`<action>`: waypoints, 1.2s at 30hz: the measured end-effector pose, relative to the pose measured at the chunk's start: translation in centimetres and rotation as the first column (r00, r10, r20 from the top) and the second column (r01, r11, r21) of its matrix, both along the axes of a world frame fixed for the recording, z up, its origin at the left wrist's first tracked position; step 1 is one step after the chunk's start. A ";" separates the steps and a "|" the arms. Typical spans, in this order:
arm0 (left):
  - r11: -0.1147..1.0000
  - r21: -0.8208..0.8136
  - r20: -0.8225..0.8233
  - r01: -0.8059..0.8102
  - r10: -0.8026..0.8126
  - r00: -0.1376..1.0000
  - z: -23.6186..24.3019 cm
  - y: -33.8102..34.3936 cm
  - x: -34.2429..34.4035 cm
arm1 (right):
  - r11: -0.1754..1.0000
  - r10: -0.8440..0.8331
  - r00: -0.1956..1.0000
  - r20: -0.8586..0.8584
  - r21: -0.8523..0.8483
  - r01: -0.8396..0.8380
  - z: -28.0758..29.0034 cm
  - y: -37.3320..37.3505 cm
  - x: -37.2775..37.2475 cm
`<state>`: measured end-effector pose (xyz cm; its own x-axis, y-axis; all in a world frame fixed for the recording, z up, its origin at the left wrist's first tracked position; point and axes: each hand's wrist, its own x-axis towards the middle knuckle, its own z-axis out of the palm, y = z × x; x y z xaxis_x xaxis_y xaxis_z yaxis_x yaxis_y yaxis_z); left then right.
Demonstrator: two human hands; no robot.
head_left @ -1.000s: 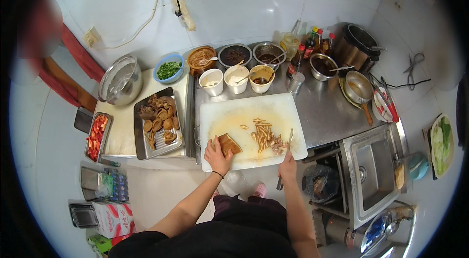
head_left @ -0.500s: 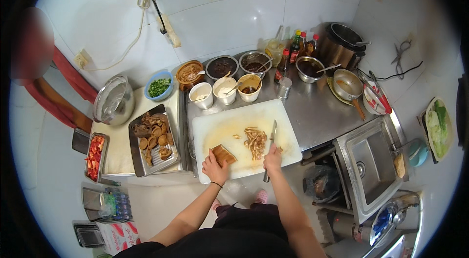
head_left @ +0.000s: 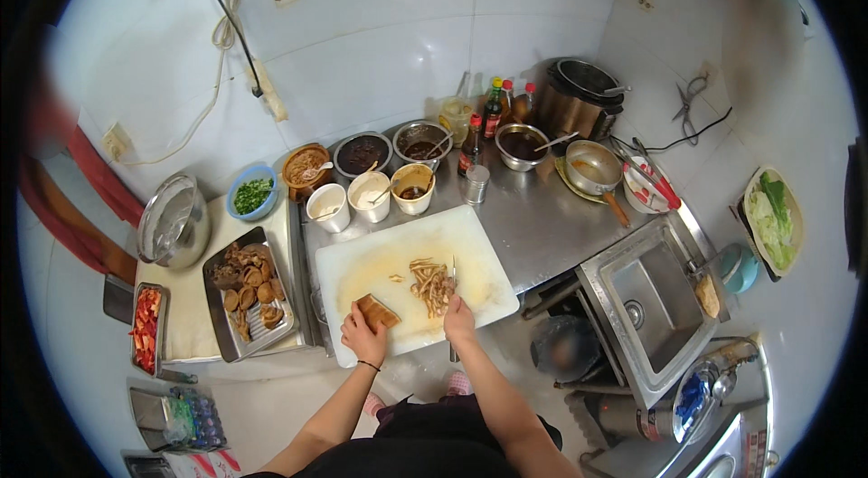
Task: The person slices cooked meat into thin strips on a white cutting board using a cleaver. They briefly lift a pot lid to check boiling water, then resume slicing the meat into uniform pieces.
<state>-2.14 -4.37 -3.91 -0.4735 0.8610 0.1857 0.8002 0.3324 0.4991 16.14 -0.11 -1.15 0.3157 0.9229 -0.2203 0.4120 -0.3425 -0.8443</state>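
On a white cutting board (head_left: 493, 283), my left hand (head_left: 362, 335) has its fingers over a brown slab of food (head_left: 378, 309), perhaps braised tofu or meat. My right hand (head_left: 458, 321) grips a knife (head_left: 455, 272), its blade seen almost edge-on and pointing away from me. The blade stands at the right side of a heap of sliced brown strips (head_left: 429, 283). A small loose scrap (head_left: 396, 278) lies between the slab and the heap.
Left of the board stands a metal tray (head_left: 226, 340) of braised pieces. Beyond the board are white tubs (head_left: 328, 209), sauce bowls (head_left: 363, 155) and bottles (head_left: 494, 107). A sink (head_left: 674, 315) is at the right; a pan handle (head_left: 616, 208) points toward it.
The view has shifted, so the scene sits further left. The knife has come against the heap's right side and turned edge-on; the strips look more bunched. My left hand stays on the slab.
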 end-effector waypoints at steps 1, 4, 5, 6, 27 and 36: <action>0.998 0.029 0.013 0.052 -0.053 0.999 0.1 0.0 -0.3 | 1.000 0.007 1.000 0.005 -0.019 -0.007 0.2 0.3 -0.4; 0.979 0.073 0.053 0.190 -0.194 0.979 0.5 0.5 -1.2 | 1.000 -0.003 0.999 -0.037 0.007 0.003 0.9 0.5 -0.9; 0.970 0.064 0.069 0.233 -0.237 0.969 0.8 0.6 -1.7 | 0.999 0.001 0.999 -0.036 0.046 0.000 1.2 0.2 -1.0; 0.959 0.057 0.090 0.277 -0.281 0.955 1.1 0.9 -1.9 | 0.996 0.004 1.000 -0.031 0.085 -0.001 1.7 0.0 -1.0; 0.999 -0.034 0.175 -0.038 0.044 0.984 1.6 0.0 0.0 | 0.924 0.382 0.923 -0.054 -0.017 -0.383 1.5 -2.5 -3.7; 0.985 0.026 0.073 0.173 -0.174 0.982 1.8 1.3 -0.3 | 0.900 0.428 0.902 -0.049 -0.069 -0.431 1.3 -3.1 -3.9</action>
